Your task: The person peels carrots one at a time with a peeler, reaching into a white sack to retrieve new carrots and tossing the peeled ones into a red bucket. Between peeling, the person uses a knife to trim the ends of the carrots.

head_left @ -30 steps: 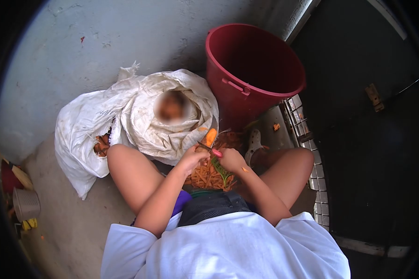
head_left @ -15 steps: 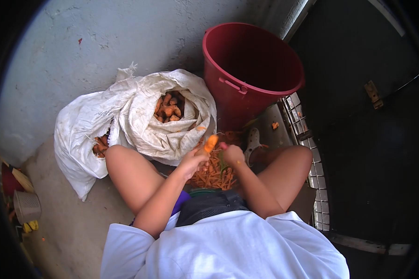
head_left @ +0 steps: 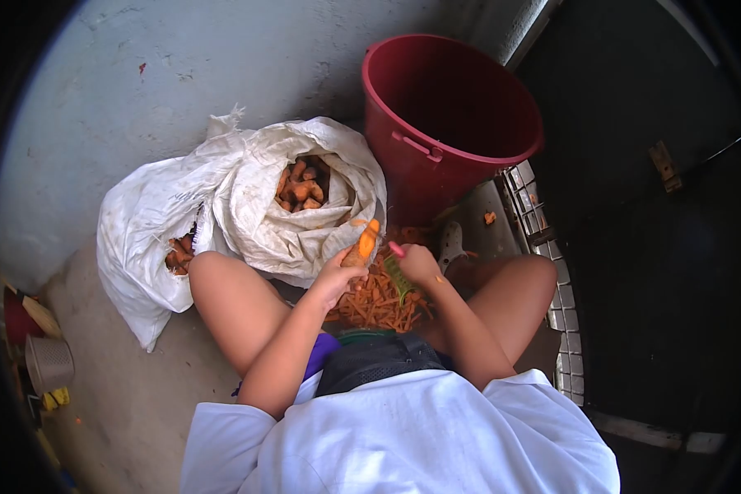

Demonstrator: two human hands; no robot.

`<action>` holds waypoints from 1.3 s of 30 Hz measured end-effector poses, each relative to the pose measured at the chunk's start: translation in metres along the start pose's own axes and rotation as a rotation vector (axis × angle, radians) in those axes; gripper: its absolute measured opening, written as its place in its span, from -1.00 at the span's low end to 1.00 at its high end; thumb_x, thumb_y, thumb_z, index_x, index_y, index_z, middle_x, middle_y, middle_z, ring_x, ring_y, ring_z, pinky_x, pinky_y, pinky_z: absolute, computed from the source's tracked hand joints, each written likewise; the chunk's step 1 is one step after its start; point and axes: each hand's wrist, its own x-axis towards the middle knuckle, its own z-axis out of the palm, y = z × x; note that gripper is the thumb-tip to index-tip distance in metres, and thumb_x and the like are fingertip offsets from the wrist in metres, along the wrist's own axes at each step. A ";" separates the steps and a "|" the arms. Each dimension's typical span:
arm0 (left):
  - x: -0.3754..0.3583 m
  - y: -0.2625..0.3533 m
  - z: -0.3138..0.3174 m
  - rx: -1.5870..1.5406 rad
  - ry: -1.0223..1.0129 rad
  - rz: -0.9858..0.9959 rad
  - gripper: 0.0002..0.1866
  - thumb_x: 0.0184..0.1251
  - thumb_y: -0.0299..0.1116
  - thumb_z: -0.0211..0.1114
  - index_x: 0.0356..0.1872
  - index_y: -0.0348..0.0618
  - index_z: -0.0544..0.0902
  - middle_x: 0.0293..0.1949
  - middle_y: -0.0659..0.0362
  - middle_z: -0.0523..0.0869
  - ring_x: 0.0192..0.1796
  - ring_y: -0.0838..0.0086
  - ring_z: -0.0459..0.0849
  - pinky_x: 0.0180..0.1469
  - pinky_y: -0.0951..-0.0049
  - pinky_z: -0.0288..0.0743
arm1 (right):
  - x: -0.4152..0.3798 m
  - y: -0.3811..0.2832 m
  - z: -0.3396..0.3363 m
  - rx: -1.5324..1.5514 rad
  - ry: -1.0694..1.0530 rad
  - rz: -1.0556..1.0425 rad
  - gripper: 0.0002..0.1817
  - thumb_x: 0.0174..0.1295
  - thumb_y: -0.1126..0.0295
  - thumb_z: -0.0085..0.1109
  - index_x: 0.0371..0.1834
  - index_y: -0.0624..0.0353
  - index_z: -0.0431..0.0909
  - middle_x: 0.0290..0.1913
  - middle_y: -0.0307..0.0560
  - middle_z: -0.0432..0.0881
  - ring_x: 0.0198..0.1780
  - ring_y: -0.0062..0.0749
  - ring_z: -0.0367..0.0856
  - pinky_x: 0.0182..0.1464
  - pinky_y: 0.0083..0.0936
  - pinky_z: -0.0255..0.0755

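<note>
The left hand (head_left: 335, 276) pinches a stubby orange carrot (head_left: 365, 242) above the heap of orange peelings (head_left: 379, 303); the right hand (head_left: 417, 265) is closed around a pink-handled peeler (head_left: 396, 249) just beside it. A slipping blade could nick the left fingertips, which sit close.

Peeler (head_left: 397, 249) mostly hidden inside right hand (head_left: 420, 265); blade too small to be made out. Carrot (head_left: 365, 243) base covered by left hand (head_left: 335, 280).

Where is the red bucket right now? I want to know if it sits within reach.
In the head view the red bucket stands upper right of centre against the wall, right beside the white sack of carrots and just beyond the peel pile.
</note>
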 end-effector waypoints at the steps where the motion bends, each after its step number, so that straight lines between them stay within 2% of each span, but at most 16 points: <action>1: 0.002 -0.001 0.000 -0.023 -0.004 0.002 -0.43 -0.02 -0.57 0.17 0.10 -0.20 0.24 -0.28 0.18 0.52 -0.40 0.55 0.50 -0.46 0.60 0.37 | -0.005 -0.007 0.001 -0.021 -0.011 -0.055 -0.76 -0.02 0.30 -0.05 -0.38 0.18 0.53 -0.36 0.20 0.53 -0.25 0.03 0.49 -0.20 -0.20 0.35; 3: 0.004 -0.002 -0.002 -0.048 0.004 -0.002 -0.49 -0.03 -0.56 0.19 0.03 -0.22 0.28 -0.32 0.16 0.53 -0.40 0.54 0.51 -0.46 0.58 0.37 | -0.017 -0.017 0.006 -0.063 -0.035 -0.163 -0.77 -0.04 0.32 -0.05 -0.38 0.19 0.52 -0.38 0.19 0.53 -0.26 0.03 0.50 -0.20 -0.19 0.34; 8: 0.004 -0.003 -0.003 -0.061 0.046 -0.014 -0.64 -0.04 -0.54 0.20 -0.16 -0.24 0.33 -0.42 0.17 0.53 -0.40 0.53 0.52 -0.45 0.56 0.37 | -0.026 -0.035 0.003 -0.072 -0.117 -0.147 -0.76 -0.06 0.35 -0.08 -0.39 0.23 0.53 -0.35 0.19 0.55 -0.25 -0.01 0.52 -0.15 -0.21 0.37; 11: -0.002 0.004 -0.001 -0.046 0.057 0.006 -0.63 -0.05 -0.53 0.20 -0.16 -0.24 0.33 -0.45 0.20 0.52 -0.41 0.54 0.51 -0.47 0.56 0.38 | -0.031 -0.038 0.006 -0.083 -0.109 -0.140 -0.76 -0.05 0.35 -0.07 -0.39 0.23 0.53 -0.35 0.18 0.55 -0.25 -0.01 0.53 -0.16 -0.22 0.38; 17: -0.001 0.000 -0.004 -0.017 -0.008 -0.007 -0.52 -0.03 -0.56 0.16 0.01 -0.24 0.32 -0.38 0.20 0.52 -0.43 0.58 0.49 -0.50 0.61 0.37 | -0.020 -0.029 0.015 -0.107 -0.056 0.055 -0.72 0.01 0.31 -0.08 -0.35 0.26 0.54 -0.32 0.18 0.56 -0.21 -0.01 0.54 -0.14 -0.23 0.40; 21: -0.015 0.003 0.007 0.055 -0.033 -0.033 -0.37 -0.05 -0.58 0.17 0.16 -0.21 0.23 -0.34 0.19 0.51 -0.45 0.61 0.49 -0.53 0.65 0.39 | 0.004 0.004 0.016 -0.056 -0.020 0.254 -0.69 0.04 0.30 -0.09 -0.29 0.28 0.53 -0.27 0.20 0.55 -0.16 0.00 0.52 -0.12 -0.24 0.39; 24: -0.024 0.015 0.017 -0.049 -0.128 -0.002 -0.35 -0.08 -0.59 0.18 0.17 -0.19 0.22 -0.32 0.19 0.51 -0.46 0.61 0.49 -0.52 0.66 0.39 | 0.011 0.037 0.019 0.008 -0.008 0.401 -0.68 0.03 0.30 -0.06 -0.25 0.29 0.52 -0.25 0.22 0.54 -0.14 0.00 0.51 -0.11 -0.25 0.38; 28: -0.015 0.013 0.010 0.157 0.016 0.081 -0.26 -0.12 -0.58 0.21 0.21 -0.10 0.15 -0.33 0.18 0.50 -0.47 0.60 0.48 -0.54 0.66 0.35 | 0.025 0.048 0.026 0.068 0.063 0.468 -0.68 0.00 0.28 0.00 -0.25 0.28 0.52 -0.25 0.22 0.54 -0.14 0.00 0.51 -0.12 -0.26 0.38; 30: -0.012 0.011 0.004 0.359 0.097 0.176 -0.21 -0.14 -0.58 0.22 0.23 -0.05 0.11 -0.33 0.18 0.49 -0.49 0.59 0.47 -0.56 0.66 0.32 | 0.022 0.040 0.017 0.132 0.100 0.355 -0.66 -0.01 0.31 0.00 -0.18 0.25 0.49 -0.22 0.23 0.53 -0.12 -0.02 0.51 -0.08 -0.33 0.37; 34: -0.011 0.019 0.005 0.408 0.111 0.093 -0.18 -0.12 -0.51 0.25 0.25 0.02 0.05 -0.38 0.21 0.50 -0.45 0.62 0.46 -0.52 0.65 0.30 | -0.005 -0.002 -0.009 0.430 0.157 -0.031 -0.57 0.00 0.37 0.02 0.03 0.10 0.39 -0.16 0.15 0.52 -0.12 -0.22 0.52 -0.08 -0.49 0.34; 37: -0.006 0.013 0.001 0.298 0.090 0.028 -0.17 -0.10 -0.50 0.25 0.25 0.02 0.02 -0.38 0.20 0.51 -0.47 0.62 0.46 -0.51 0.64 0.30 | -0.022 -0.022 -0.015 0.503 -0.103 -0.313 -0.48 0.03 0.39 0.02 0.15 0.01 0.27 -0.18 0.06 0.52 -0.16 -0.35 0.52 -0.10 -0.55 0.32; 39: -0.005 0.009 -0.002 0.178 0.066 -0.016 -0.18 -0.07 -0.49 0.24 0.25 0.02 -0.01 -0.36 0.18 0.53 -0.47 0.61 0.47 -0.51 0.63 0.30 | -0.030 -0.033 -0.016 0.350 -0.217 -0.383 -0.45 0.05 0.38 0.02 0.19 -0.11 0.22 -0.21 0.06 0.54 -0.19 -0.27 0.54 -0.12 -0.51 0.33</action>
